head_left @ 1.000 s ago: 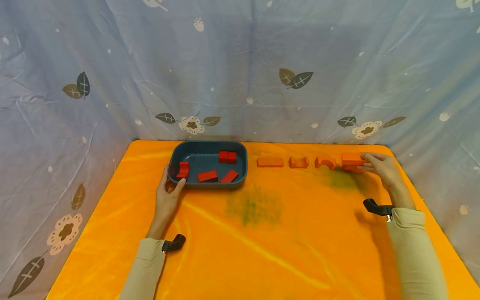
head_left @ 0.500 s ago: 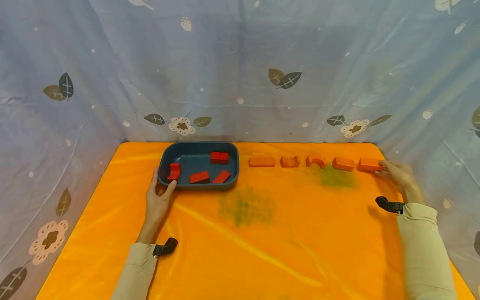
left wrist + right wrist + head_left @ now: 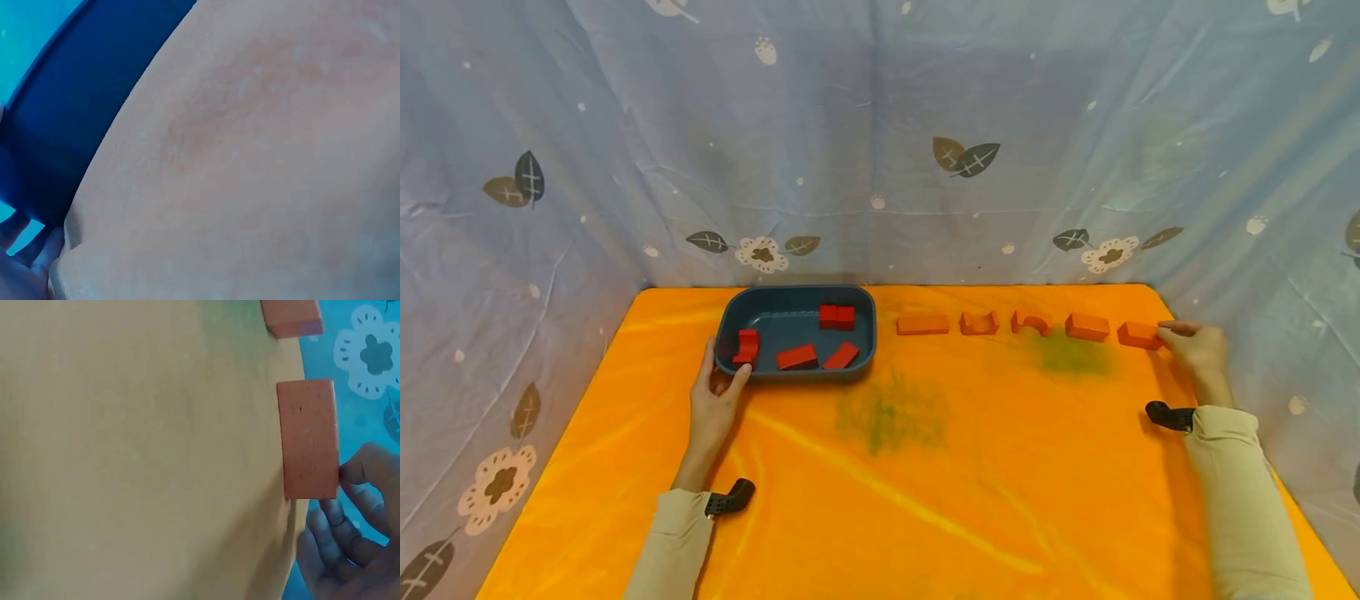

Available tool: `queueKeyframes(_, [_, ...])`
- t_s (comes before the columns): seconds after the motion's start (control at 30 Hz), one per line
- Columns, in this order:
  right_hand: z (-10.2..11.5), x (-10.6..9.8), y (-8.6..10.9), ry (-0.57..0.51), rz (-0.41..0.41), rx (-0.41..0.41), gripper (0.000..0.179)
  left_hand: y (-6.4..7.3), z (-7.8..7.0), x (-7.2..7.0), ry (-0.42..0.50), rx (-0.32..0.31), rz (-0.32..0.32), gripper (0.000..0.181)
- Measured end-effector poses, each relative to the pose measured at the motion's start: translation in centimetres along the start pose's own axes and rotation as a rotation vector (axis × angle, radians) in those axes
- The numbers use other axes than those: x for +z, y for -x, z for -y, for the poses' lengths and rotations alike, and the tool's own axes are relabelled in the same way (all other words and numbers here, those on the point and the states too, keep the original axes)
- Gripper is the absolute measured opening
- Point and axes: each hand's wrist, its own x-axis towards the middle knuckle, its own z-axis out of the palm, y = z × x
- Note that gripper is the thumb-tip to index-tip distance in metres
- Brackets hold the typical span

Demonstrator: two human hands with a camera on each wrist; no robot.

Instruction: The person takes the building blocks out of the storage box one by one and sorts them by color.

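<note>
My left hand (image 3: 713,408) grips the near left corner of a dark blue-grey tray (image 3: 808,375), with the thumb at the rim and the fingers along the outer side. In the left wrist view, skin fills most of the picture beside the tray's wall (image 3: 81,81). Over on the right, my right hand (image 3: 1202,354) holds the right end of an orange rectangular block (image 3: 1138,335) between its fingertips. The right wrist view shows fingertips (image 3: 350,472) at this block's long side and at its near end. The block ends a row along the table's back.
Several red blocks lie in the tray, among them a curved one (image 3: 747,345). Left of the held block stand another rectangular block (image 3: 1087,327), an arch block (image 3: 1032,322), a notched block (image 3: 980,323) and a long flat block (image 3: 922,325). A patterned curtain (image 3: 880,142) hangs behind the yellow tabletop (image 3: 970,500).
My right hand has brought the orange block down to the right end of the row, then shifted it slightly nearer. My left hand has stayed at the tray; the head view has turned right.
</note>
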Motion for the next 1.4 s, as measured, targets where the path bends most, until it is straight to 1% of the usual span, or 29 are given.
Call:
queueKeyframes(0.03, [0.1,0.1,-0.1,0.035,-0.015,-0.003,0.049,0.0,0.0,-0.1,0.001,0.002,-0.003,0.078])
queueKeyframes(0.07, [0.3,0.2,-0.2,0.020,-0.012,0.000,0.050,0.0,0.0,-0.1,0.002,0.005,-0.005,0.078])
queueKeyframes(0.17, [0.7,0.5,-0.4,-0.039,0.003,0.016,0.051,0.1,0.0,-0.2,0.004,0.010,-0.014,0.077])
queueKeyframes(0.23, [0.8,0.5,-0.4,-0.041,0.002,0.019,0.051,0.1,-0.1,-0.2,0.010,0.010,-0.014,0.077])
queueKeyframes(0.37, [1.0,0.4,-0.1,-0.002,-0.018,0.008,0.050,0.0,-0.3,0.0,0.028,0.002,-0.004,0.078])
queueKeyframes(0.43, [1.1,0.4,0.2,0.018,-0.047,-0.011,0.047,-0.1,-0.3,0.1,0.029,0.002,0.000,0.078])
queueKeyframes(0.57, [1.9,0.5,0.7,0.074,-0.139,-0.053,0.040,-0.3,-0.2,0.2,0.026,-0.002,0.002,0.079])
queueKeyframes(0.67, [3.2,0.7,0.9,0.043,-0.130,-0.098,0.038,-0.4,-0.1,0.3,0.034,-0.005,0.001,0.079])
queueKeyframes(0.8, [5.8,1.6,1.1,-0.005,-0.052,-0.180,0.038,-0.3,0.0,0.2,0.046,-0.005,-0.003,0.079])
queueKeyframes(0.83, [6.5,1.9,1.2,-0.001,-0.033,-0.204,0.038,-0.3,0.0,0.2,0.046,-0.006,-0.005,0.079])
queueKeyframes(0.97, [9.3,3.3,1.8,0.039,0.034,-0.332,0.035,-0.2,0.0,0.2,0.047,-0.008,-0.002,0.079])
queueKeyframes(1.07, [11.3,4.7,2.3,0.111,0.081,-0.445,0.029,-0.2,-0.1,0.1,0.039,-0.007,-0.001,0.080])
queueKeyframes(1.13, [12.6,5.7,2.7,0.128,0.121,-0.525,0.025,-0.2,-0.1,0.1,0.038,-0.010,0.003,0.080])
queueKeyframes(1.2, [14.0,6.9,3.1,0.130,0.166,-0.596,0.023,0.0,-0.9,0.0,0.041,-0.020,0.011,0.079])
queueKeyframes(1.27, [15.5,8.3,3.7,0.102,0.216,-0.641,0.023,0.3,-1.8,0.0,0.049,-0.024,0.018,0.078])
queueKeyframes(1.37, [17.9,10.7,4.5,0.085,0.296,-0.675,0.023,0.3,-1.5,0.0,0.053,-0.018,0.014,0.078])
queueKeyframes(1.4, [18.8,11.6,4.8,0.083,0.320,-0.688,0.022,0.2,-1.1,0.1,0.055,-0.012,0.012,0.078])
